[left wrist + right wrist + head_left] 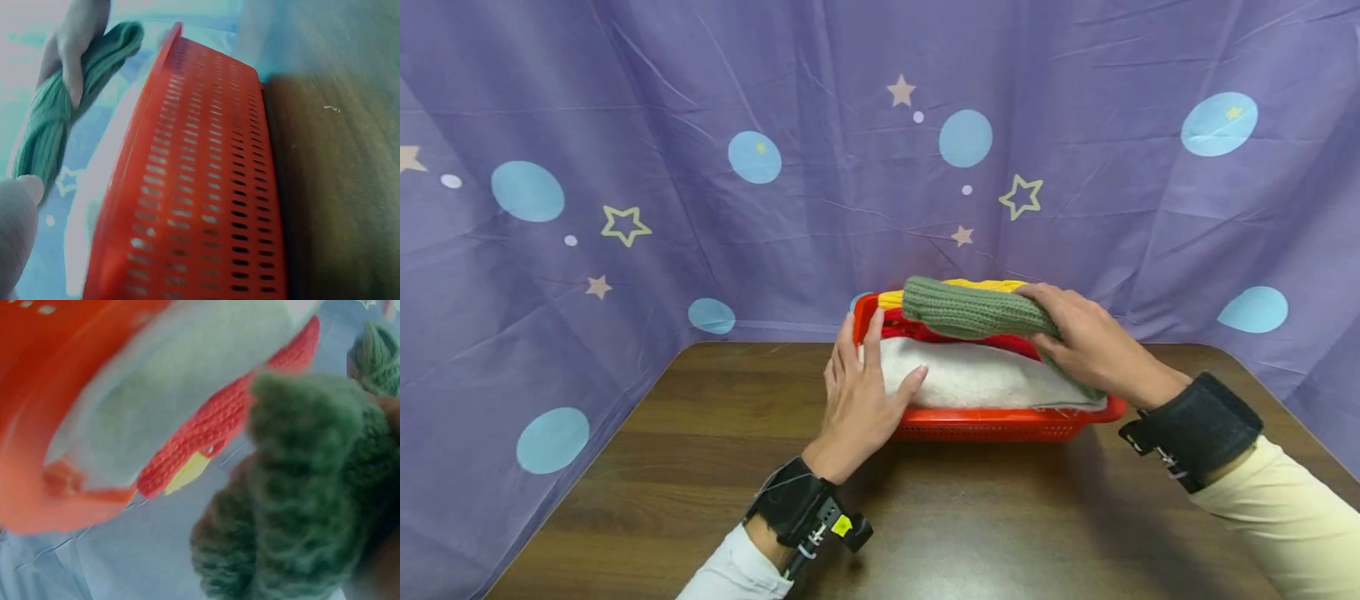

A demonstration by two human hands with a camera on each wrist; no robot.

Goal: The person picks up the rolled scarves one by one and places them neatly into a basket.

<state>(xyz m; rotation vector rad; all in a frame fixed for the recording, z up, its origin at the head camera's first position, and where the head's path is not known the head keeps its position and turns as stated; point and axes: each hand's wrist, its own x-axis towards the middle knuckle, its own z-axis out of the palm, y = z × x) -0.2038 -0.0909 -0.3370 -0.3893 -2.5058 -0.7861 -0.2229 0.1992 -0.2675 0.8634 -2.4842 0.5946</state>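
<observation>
My right hand grips one end of a folded green ribbed knit, thumb below and fingers above. It is over a red plastic basket. Folded textiles fill the basket: a fuzzy white cloth in front, a red knit behind it, and a yellow ribbed knit at the back. At the basket's left end is my left hand, fingers extended and spread, thumb over the white cloth. In the left wrist view the left thumb overlaps the green knit's lower end; contact is unclear.
The basket stands on a brown wooden table, near its back edge. A purple curtain with stars and blue spots hangs behind and at both sides. Slotted holes run along the basket's wall.
</observation>
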